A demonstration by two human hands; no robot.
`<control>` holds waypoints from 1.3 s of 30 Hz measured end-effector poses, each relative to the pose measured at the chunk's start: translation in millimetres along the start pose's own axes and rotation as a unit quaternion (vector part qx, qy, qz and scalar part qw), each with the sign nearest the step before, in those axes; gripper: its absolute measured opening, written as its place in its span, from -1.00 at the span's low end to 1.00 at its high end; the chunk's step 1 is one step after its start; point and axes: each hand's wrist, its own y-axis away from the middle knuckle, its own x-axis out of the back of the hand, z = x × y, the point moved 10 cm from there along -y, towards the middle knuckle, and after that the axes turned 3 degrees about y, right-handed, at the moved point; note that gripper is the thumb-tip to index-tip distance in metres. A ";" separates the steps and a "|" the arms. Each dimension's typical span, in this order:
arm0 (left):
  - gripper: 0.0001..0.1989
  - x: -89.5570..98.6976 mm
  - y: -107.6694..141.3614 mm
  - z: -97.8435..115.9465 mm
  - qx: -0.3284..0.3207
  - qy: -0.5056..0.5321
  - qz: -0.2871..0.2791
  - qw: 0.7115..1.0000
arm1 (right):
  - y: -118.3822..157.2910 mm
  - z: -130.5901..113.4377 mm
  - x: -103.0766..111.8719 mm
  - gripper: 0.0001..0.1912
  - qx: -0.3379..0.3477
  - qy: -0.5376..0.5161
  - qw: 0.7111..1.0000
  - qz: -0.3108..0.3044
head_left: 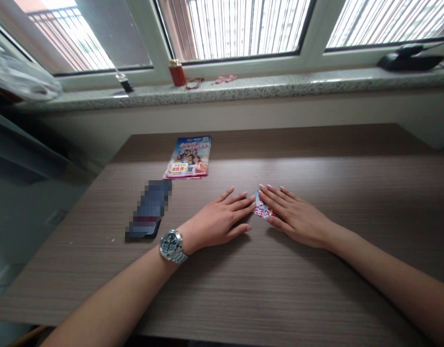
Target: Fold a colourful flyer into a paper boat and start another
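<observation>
A small piece of colourful printed paper [262, 210] lies on the wooden table [222, 289], mostly covered by my right hand [297, 216]. That hand rests flat over it, fingers stretched out and palm down. My left hand [222, 219], with a silver watch [172, 246] at the wrist, is spread on the table. Its fingertips reach the left edge of the paper; whether they press on it I cannot tell. How the paper is folded under the right hand is hidden.
A stack of printed flyers [189, 158] sits at the back left. Nearer lies a dark phone [150, 212], partly pixelated. On the granite windowsill [272, 89] stand a red lighter-like item [177, 73], pink pieces [225, 78] and a black device [402, 59].
</observation>
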 end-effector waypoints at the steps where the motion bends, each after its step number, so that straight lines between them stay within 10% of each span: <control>1: -0.44 1.0 0.6 0.3 -0.001 0.002 0.001 1.000 | -0.1 -0.4 0.2 -0.32 0.000 0.000 1.000 0.001; 23: -0.47 -2.8 1.7 -1.8 0.005 0.017 -0.001 1.000 | 18.4 30.8 -1.9 -0.30 -0.053 -0.029 0.998 0.009; 39: -0.58 6.7 -0.9 -2.4 -0.017 0.035 0.080 0.996 | 17.7 25.3 30.2 -0.63 0.051 -0.104 0.984 0.134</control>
